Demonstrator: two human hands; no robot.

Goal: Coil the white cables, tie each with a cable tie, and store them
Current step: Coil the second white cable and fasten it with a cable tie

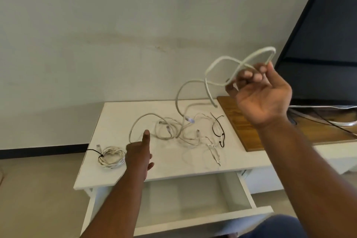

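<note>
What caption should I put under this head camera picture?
Right hand holds a white cable above the table; left hand hovers near the tangle, beside one tied coil.

The table (119,114) top is smooth, matt white. The cable (224,57) raised above it has a smooth, faintly shiny off-white plastic jacket, as do the cables (180,133) lying on it; their plugs (190,120) are clear plastic. The ties (222,137) on the table are thin black plastic. At the table's right edge lies a board (243,127) of brown, grained wood, and beyond that a glossy black screen (328,44). Behind the table, the wall (96,25) is matt, stained paint.
</note>
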